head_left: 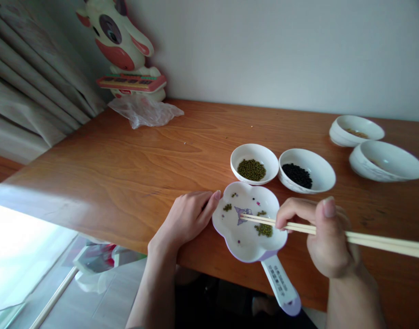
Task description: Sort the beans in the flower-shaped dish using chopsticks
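Observation:
A flower-shaped white dish (245, 240) with a purple rim and a handle lies at the table's front edge, small groups of green beans (264, 229) in it. My right hand (324, 233) holds a pair of wooden chopsticks (370, 238), their tips close together over the cartoon print in the dish. My left hand (187, 217) rests on the table, thumb tip at the dish's left rim; its fingers are curled under and partly hidden. Just behind the dish stand a white bowl of green beans (251, 170) and a white bowl of black beans (297, 176), side by side.
Two more white bowls stand at the right, one with tan bits (356, 133), the other (387, 161) in front of it. A cow-shaped toy keyboard (132, 82) and a clear plastic bag (146, 112) sit at the back left. Behind the wooden table (127, 173) is a wall.

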Action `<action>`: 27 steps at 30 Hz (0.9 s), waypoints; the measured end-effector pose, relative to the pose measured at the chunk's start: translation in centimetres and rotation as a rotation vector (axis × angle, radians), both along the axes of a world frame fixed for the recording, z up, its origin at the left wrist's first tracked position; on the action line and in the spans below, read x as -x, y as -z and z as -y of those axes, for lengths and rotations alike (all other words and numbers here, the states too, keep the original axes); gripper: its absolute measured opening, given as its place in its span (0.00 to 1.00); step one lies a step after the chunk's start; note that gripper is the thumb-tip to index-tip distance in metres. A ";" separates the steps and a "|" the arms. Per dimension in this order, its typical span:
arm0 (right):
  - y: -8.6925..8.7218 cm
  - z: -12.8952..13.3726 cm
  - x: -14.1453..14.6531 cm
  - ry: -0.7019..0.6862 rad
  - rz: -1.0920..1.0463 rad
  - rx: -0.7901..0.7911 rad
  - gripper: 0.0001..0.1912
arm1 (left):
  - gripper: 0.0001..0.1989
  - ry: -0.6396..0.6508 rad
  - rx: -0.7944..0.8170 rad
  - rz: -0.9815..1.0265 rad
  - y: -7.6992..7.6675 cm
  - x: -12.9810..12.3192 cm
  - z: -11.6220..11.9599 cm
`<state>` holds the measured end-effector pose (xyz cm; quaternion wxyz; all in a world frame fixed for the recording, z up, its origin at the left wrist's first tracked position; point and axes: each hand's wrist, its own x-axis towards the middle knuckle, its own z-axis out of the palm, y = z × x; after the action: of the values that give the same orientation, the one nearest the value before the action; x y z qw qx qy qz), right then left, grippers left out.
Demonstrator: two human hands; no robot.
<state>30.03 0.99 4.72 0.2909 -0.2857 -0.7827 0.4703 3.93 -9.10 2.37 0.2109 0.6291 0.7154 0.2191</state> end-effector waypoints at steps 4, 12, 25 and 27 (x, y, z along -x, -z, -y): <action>0.2 0.0 -0.5 0.063 -0.019 0.045 0.43 | 0.26 -0.005 -0.007 -0.010 -0.1 0.0 0.0; -1.3 0.3 -2.4 0.202 0.130 0.026 0.45 | 0.25 -0.002 0.005 0.004 -0.1 0.0 -0.1; -0.7 -0.2 -2.3 0.249 0.126 0.082 0.46 | 0.26 -0.007 -0.007 -0.013 -0.2 -0.1 0.0; -0.7 -0.1 -2.1 0.246 0.129 0.090 0.46 | 0.25 -0.008 -0.008 -0.013 -0.2 -0.1 0.0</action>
<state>32.13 1.08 5.39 0.2824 -0.4219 -0.7370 0.4462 4.04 -9.05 2.57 0.2027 0.6283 0.7186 0.2186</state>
